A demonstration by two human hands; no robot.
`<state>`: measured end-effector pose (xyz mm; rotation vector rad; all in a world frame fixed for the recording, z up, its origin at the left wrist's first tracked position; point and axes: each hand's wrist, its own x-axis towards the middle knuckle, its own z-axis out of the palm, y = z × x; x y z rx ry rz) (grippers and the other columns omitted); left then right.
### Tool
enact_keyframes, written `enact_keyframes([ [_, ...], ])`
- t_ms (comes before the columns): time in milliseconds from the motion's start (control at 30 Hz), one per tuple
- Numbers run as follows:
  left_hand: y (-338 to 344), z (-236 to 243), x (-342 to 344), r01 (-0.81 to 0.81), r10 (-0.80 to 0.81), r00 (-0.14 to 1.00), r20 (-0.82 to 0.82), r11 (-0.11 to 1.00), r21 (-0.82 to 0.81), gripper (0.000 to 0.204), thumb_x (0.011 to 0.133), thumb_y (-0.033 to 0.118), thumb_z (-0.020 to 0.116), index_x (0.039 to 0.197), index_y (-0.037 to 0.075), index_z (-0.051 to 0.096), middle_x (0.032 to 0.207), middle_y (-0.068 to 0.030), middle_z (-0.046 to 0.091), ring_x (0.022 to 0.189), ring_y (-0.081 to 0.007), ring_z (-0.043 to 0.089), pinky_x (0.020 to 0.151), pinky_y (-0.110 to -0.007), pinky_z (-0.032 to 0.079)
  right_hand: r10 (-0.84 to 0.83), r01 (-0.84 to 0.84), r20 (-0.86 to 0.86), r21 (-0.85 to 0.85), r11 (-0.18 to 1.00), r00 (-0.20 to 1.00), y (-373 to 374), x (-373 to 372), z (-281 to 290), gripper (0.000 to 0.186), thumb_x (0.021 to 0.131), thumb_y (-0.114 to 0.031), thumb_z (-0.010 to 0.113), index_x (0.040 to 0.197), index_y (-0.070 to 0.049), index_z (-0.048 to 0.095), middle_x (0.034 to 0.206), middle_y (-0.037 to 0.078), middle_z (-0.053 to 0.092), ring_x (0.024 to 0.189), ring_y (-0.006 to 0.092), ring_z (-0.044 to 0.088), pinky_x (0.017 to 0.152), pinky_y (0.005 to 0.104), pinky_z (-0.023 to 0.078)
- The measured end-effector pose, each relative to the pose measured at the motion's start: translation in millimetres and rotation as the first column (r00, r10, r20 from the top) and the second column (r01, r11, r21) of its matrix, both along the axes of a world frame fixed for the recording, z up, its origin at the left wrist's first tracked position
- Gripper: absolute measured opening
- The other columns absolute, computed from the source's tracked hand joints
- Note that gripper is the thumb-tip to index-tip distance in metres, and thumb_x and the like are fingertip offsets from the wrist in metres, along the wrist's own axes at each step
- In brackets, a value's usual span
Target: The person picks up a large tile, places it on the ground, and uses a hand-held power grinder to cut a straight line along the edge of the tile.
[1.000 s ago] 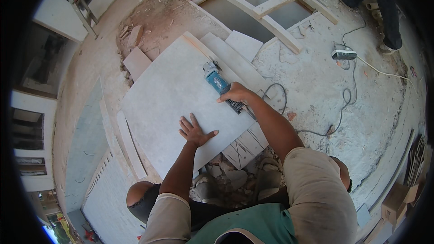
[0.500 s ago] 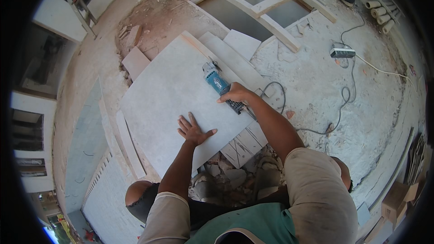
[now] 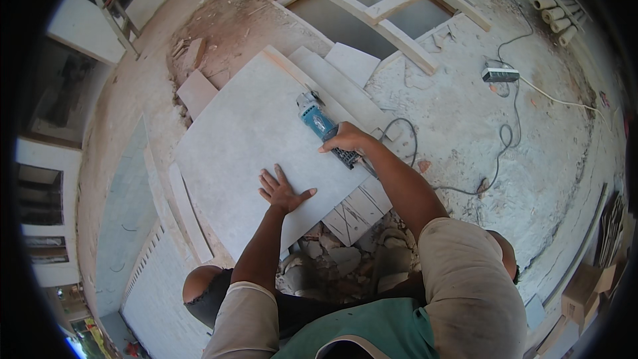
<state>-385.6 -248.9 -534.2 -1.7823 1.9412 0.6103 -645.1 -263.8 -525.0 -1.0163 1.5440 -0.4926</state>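
Note:
A large pale grey tile (image 3: 232, 139) lies in front of me on top of other tile pieces. My left hand (image 3: 281, 193) rests flat on it, fingers spread, near the edge closest to me. In my right hand (image 3: 347, 138) is a teal angle grinder (image 3: 318, 121), gripped around its dark rear body. The grinder's head and disc sit at the tile's right-hand edge, by a strip of orange dust. Whether the disc spins or touches the tile, I cannot tell. The grinder's dark cord loops off to the right.
Beyond the tile, wooden beams (image 3: 409, 0) cross an opening in the floor. A power strip (image 3: 500, 74) with cords lies to the right. Broken rubble (image 3: 342, 259) surrounds my feet. Rolled tubes (image 3: 558, 16) lie far right, and a cardboard box (image 3: 579, 292) stands near right.
Both hands and the grinder keep nearly the same place on the tile. The whole view has shifted very slightly.

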Motion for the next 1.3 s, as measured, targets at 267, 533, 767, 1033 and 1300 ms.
enact_keyframes([
  [267,0.2,0.5,-0.7,-0.003,0.003,1.0,0.0,1.0,-0.004,0.142,0.056,0.074,0.071,0.145,0.006,-0.016,0.147,-0.032,-0.02,0.137,-0.0433,-0.023,0.107,-0.06,-0.005,-0.002,0.002,0.003,0.005,1.0,1.0,3.3,-0.6,-2.5,0.088,0.056,-0.038,0.082,0.117,0.015,0.048,0.109,0.027,0.059,0.101,0.0324,0.059,0.089,0.0321,0.044],
  [533,0.2,-1.8,-0.5,-0.001,0.001,1.0,0.0,1.0,-0.016,0.142,0.055,0.074,0.07,0.146,0.007,-0.016,0.147,-0.0317,-0.021,0.137,-0.0428,-0.023,0.107,-0.06,-0.005,-0.004,0.004,0.02,-0.004,1.0,1.0,7.2,-2.1,-3.4,0.087,0.056,-0.039,0.083,0.116,0.016,0.049,0.107,0.027,0.059,0.1,0.0317,0.06,0.087,0.0316,0.045],
  [767,-1.1,-3.4,-0.8,-0.001,0.001,1.0,0.006,1.0,-0.005,0.142,0.055,0.075,0.07,0.145,0.007,-0.016,0.147,-0.0308,-0.022,0.137,-0.0422,-0.024,0.107,-0.059,-0.006,-0.005,0.005,0.02,0.005,1.0,1.0,10.0,-3.9,-3.5,0.085,0.056,-0.039,0.083,0.113,0.015,0.05,0.105,0.026,0.06,0.097,0.0309,0.06,0.085,0.0316,0.045],
  [1033,0.5,-1.5,0.0,-0.005,0.005,1.0,0.007,1.0,-0.001,0.142,0.055,0.076,0.069,0.145,0.007,-0.017,0.147,-0.031,-0.022,0.137,-0.0422,-0.024,0.108,-0.059,-0.006,0.006,-0.005,0.024,-0.003,1.0,1.0,14.6,-3.3,-1.1,0.085,0.056,-0.039,0.083,0.113,0.015,0.051,0.104,0.025,0.06,0.097,0.0297,0.06,0.084,0.0315,0.046],
  [1300,0.2,-1.0,-1.5,0.0,0.0,1.0,-0.002,1.0,-0.009,0.142,0.055,0.075,0.07,0.146,0.007,-0.016,0.147,-0.0313,-0.021,0.137,-0.0424,-0.023,0.108,-0.059,-0.006,-0.075,0.073,-0.037,-0.043,0.996,0.997,18.1,-1.4,-10.4,0.063,0.053,-0.037,0.084,0.091,0.009,0.064,0.091,0.021,0.065,0.084,0.0275,0.064,0.075,0.0329,0.048],
])
